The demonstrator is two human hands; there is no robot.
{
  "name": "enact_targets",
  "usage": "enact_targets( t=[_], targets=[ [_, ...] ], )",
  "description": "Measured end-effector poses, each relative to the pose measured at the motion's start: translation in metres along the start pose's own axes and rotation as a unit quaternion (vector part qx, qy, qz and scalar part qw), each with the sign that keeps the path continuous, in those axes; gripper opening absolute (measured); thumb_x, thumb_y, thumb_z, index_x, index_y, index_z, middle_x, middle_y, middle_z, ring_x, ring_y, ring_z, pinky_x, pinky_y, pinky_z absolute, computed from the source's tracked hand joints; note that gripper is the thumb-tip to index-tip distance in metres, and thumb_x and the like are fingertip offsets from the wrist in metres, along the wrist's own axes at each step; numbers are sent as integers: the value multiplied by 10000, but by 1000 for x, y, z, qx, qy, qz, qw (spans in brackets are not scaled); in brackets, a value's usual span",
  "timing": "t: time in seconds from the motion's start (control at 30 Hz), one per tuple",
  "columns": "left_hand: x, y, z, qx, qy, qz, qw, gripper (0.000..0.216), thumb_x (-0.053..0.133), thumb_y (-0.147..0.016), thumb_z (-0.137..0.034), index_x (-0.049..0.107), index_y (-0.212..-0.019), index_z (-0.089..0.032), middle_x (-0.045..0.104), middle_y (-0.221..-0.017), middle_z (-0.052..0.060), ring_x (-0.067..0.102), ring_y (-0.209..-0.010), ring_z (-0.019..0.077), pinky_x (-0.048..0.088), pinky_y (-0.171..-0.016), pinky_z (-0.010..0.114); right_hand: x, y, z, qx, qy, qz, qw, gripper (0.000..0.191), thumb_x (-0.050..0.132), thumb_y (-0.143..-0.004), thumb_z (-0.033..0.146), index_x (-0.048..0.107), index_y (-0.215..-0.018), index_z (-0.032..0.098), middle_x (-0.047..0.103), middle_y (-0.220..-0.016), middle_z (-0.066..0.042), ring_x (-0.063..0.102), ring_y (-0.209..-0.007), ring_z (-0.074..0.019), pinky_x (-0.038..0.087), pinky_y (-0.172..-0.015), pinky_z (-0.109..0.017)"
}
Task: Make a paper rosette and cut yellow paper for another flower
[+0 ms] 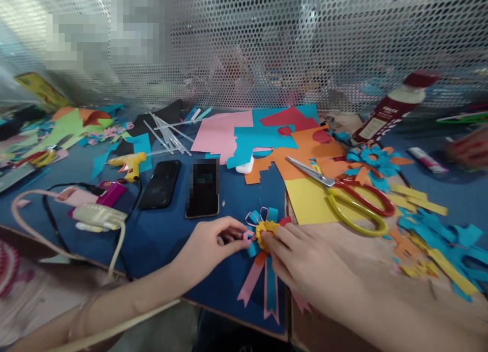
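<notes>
a dark blue tabletop (240, 197) meets a bare, pale tan board (366, 270) at a seam running toward the person. behind it stands a silver, perforated metal panel (236, 32). against the panel side lie overlapping sheets of pink paper (221, 131), blue paper (263, 138) and orange paper (305, 149), with a yellow paper sheet (308, 202) nearer. large metal scissors with one red and one yellow handle (356, 204) rest partly on the yellow sheet. a bottle with a dark red label and cap (392, 108) leans at the far right. to the left are two black phones (160, 184) and a yellow glue gun (129, 165).

a paper rosette with a yellow pleated centre, blue and pink loops and notched tails (263, 231) lies near the front edge, beside the seam, its tails toward the person. the left hand (206, 243) has its thumb and forefinger closed together on a small pink loop at the rosette's left side. the right hand (308, 255) lies over the rosette's right side, fingers bent and close together, fingertips touching the yellow centre; whether its thumb grips anything is hidden.
</notes>
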State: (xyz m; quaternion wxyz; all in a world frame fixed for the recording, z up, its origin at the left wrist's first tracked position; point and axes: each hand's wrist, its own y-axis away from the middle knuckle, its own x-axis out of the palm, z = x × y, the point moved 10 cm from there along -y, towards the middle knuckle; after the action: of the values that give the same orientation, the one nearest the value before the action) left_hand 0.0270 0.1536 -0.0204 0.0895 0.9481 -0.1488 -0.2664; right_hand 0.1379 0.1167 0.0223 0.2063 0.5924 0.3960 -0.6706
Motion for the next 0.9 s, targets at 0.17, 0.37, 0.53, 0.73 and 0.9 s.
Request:
enact_targets(
  t=[0.17,0.37,0.53,0.73,0.9],
  targets=[
    [0,-1,1,-6,15,-8,1000,281,644,-748,-432,676,-910,-205,702,-851,38,612,-656,142,410,-469,203,1,2,-2,0,10,-10,1000,245,496,-836,180,646,-1004,84,572,-712,-54,523,-642,-198,446,-561,-333],
    [0,0,1,-11,42,-10,999,300,633,-755,-438,664,-928,-196,695,-814,35,617,-604,128,428,-441,189,3,2,1,-9,16,2,1000,245,502,-840,184,630,-1019,77,582,-727,-54,519,-640,-188,430,-567,-323],
    [4,0,3,-14,52,3,999,310,624,-760,-434,657,-950,-191,696,-844,47,615,-595,121,425,-416,174,2,3,1,-10,19,-3,1000,236,487,-849,183,620,-1017,84,590,-734,-58,527,-647,-194,420,-556,-322],
    [8,0,10,-30,74,8,997,325,623,-760,-423,641,-969,-176,696,-852,62,628,-595,130,415,-396,175,5,2,3,-21,24,17,999,222,516,-821,166,620,-1002,91,616,-775,-70,555,-677,-211,438,-557,-330],
    [9,-1,11,-30,81,11,996,315,624,-767,-416,640,-972,-178,698,-846,56,626,-593,125,416,-397,166,5,3,3,-18,41,5,999,252,532,-807,177,626,-1023,87,599,-731,-51,554,-642,-206,441,-539,-330]
  ],
)
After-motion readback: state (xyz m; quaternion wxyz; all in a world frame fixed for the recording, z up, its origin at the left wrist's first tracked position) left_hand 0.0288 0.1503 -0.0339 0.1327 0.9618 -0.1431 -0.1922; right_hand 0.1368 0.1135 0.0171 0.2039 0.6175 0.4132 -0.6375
